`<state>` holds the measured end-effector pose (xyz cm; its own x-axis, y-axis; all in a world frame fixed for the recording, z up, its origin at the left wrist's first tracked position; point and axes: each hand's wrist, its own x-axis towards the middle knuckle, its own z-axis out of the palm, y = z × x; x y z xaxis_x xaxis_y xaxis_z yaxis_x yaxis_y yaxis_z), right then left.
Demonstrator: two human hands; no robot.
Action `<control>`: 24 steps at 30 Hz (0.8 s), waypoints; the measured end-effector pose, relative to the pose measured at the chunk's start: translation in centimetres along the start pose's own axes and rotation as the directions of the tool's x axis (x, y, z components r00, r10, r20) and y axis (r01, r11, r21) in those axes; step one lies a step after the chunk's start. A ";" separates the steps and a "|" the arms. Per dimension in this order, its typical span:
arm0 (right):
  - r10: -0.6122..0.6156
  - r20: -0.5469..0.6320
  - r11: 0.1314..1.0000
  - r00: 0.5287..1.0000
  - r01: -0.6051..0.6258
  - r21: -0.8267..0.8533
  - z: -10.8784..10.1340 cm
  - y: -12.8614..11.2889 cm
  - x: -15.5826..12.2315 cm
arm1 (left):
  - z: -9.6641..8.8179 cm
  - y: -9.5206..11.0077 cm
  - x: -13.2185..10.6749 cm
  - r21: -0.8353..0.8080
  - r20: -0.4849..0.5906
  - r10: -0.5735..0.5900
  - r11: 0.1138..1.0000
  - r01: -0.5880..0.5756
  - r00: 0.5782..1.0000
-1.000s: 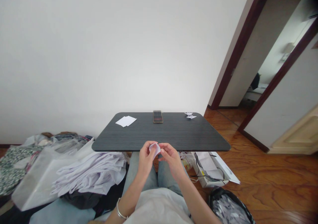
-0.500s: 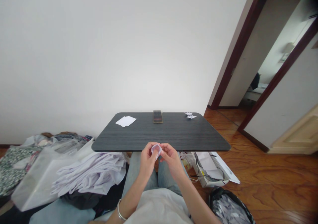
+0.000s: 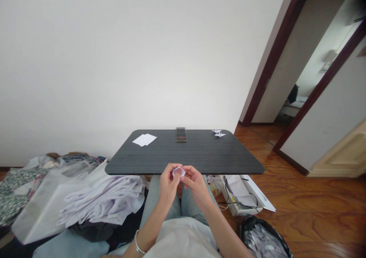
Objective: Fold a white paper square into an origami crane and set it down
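Note:
My left hand (image 3: pixel 168 185) and my right hand (image 3: pixel 196 183) are held together over my lap, just in front of the near edge of the dark table (image 3: pixel 160 158). Both pinch a small piece of white folded paper (image 3: pixel 178 171) between thumbs and fingertips. A silver bangle (image 3: pixel 137 243) sits on my left wrist. On the table's far side lie loose white paper sheets (image 3: pixel 144 139) at the left and two small folded paper cranes (image 3: pixel 219 133) at the right.
A small dark box (image 3: pixel 181 134) stands at the table's back middle. Heaps of clothes and plastic bags (image 3: pixel 71 197) lie on the floor at left. A white box with cables (image 3: pixel 243 197) and a black bin bag of paper (image 3: pixel 264 241) sit at right. An open doorway (image 3: pixel 311 75) is far right.
The folded paper has been worked smaller and turned between my fingertips; my hands stay in the same place, closing a little tighter together.

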<state>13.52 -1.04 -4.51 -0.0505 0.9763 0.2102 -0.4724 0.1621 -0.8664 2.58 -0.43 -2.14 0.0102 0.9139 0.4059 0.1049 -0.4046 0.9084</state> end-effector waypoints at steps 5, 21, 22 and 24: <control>-0.020 0.008 1.000 1.000 0.020 0.002 0.2 -0.2 -0.1 | 0.0 -0.2 0.0 -0.005 0.021 0.000 1.000 0.000 1.000; -0.115 -0.024 0.988 0.993 0.112 -0.103 0.1 -0.4 -0.1 | -0.4 -0.1 0.0 0.038 0.096 0.050 0.998 -0.054 0.994; -0.116 -0.031 0.988 0.993 0.112 -0.104 0.1 -0.4 0.0 | -0.4 -0.1 0.1 0.032 0.115 0.047 0.998 -0.051 0.992; -0.118 -0.048 0.988 0.992 0.112 -0.107 0.0 -0.4 0.0 | -0.5 -0.2 0.2 0.012 0.155 0.036 0.999 -0.038 0.987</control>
<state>13.72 -1.09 -4.13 0.0475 0.9562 0.2888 -0.3781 0.2849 -0.8809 2.02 -0.23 -2.21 0.1682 0.8928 0.4180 0.1163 -0.4390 0.8909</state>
